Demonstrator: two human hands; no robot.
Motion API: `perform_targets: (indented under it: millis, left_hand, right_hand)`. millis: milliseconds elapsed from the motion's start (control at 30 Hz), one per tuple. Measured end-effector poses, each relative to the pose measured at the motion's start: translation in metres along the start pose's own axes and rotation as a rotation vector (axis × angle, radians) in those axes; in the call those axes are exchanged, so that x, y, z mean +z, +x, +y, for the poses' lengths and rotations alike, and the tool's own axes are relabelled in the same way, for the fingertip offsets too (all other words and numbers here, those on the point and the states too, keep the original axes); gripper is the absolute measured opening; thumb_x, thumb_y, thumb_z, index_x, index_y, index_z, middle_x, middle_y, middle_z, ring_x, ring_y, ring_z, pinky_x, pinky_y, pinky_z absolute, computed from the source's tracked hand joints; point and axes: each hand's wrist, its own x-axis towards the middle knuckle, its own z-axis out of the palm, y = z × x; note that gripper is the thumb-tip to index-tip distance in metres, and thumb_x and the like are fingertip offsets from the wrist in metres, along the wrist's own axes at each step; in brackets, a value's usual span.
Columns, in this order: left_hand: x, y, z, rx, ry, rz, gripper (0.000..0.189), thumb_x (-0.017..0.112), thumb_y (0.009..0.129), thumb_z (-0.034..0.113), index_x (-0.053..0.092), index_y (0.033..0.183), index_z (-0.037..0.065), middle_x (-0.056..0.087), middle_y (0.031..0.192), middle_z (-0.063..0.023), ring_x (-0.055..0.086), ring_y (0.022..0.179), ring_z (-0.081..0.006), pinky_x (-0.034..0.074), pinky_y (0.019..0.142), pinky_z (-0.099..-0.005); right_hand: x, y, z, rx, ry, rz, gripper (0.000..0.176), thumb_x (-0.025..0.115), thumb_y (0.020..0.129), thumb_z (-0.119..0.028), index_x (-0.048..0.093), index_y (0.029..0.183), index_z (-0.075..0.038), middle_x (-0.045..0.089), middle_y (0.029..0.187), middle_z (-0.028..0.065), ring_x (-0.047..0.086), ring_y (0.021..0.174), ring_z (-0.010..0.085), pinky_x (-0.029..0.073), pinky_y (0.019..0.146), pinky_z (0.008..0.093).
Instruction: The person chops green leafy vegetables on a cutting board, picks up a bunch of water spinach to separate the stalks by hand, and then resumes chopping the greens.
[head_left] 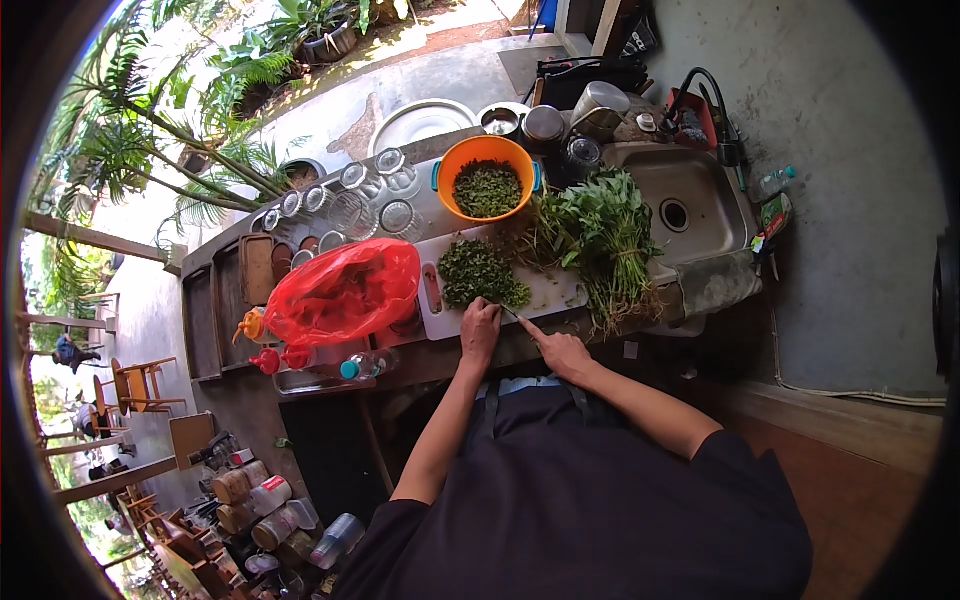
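My right hand grips a knife, its blade pointing left over the near edge of a white cutting board. My left hand rests at the board's near edge with fingers curled together, by the blade tip. What those fingers hold, if anything, is hidden. Just beyond them lies a pile of chopped greens. An orange basin with blue handles, holding more chopped greens, stands behind the board. To the right, a large bunch of leafy greens lies with its roots toward me.
A red plastic bag sits left of the board, with a teal-capped bottle before it. Upturned glasses stand behind the bag. At the right is a metal sink with a grey cloth over its front edge.
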Motion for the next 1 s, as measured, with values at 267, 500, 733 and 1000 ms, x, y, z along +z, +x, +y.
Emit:
perform_targets:
  millis: [267,500,733,1000]
  left_hand:
    - [-0.001,0.0,0.005,-0.015,-0.01,0.026,0.011,0.07,0.085,0.009,0.073,0.091,0.001,0.062,0.088,-0.0129,0.063,0.089,-0.0324,0.051,0.079,-0.0425]
    - [0.003,-0.002,-0.002,-0.017,-0.003,0.023,0.01,0.07,0.085,0.01,0.073,0.09,0.002,0.062,0.089,-0.0119,0.062,0.09,-0.031,0.05,0.08,-0.0415]
    - [-0.001,-0.003,0.003,0.016,0.02,0.041,0.012,0.07,0.086,0.011,0.074,0.092,0.001,0.061,0.087,-0.0124,0.062,0.089,-0.0316,0.05,0.08,-0.0419]
    - [-0.002,-0.002,0.002,0.006,0.047,0.008,0.012,0.07,0.087,0.012,0.074,0.092,0.003,0.065,0.091,-0.0112,0.064,0.091,-0.0312,0.05,0.081,-0.0416]
  right_hand:
    - [0.01,0.014,0.004,-0.017,0.043,0.033,0.082,0.044,0.091,-0.008,0.011,0.158,-0.042,0.067,0.081,0.0251,0.067,0.078,0.0455,0.054,0.075,0.057]
    - [0.006,-0.002,0.01,-0.022,-0.019,0.024,0.084,0.048,0.092,-0.009,0.008,0.158,-0.041,0.067,0.08,0.0247,0.067,0.072,0.0433,0.056,0.068,0.0549]
    - [0.012,0.009,0.005,-0.01,-0.008,0.057,0.084,0.046,0.089,-0.007,0.012,0.157,-0.042,0.068,0.082,0.0233,0.068,0.075,0.0443,0.055,0.072,0.0568]
    - [0.009,0.005,0.008,0.003,0.018,0.044,0.081,0.046,0.09,-0.01,0.013,0.157,-0.041,0.067,0.082,0.0251,0.067,0.076,0.0457,0.054,0.072,0.0569]
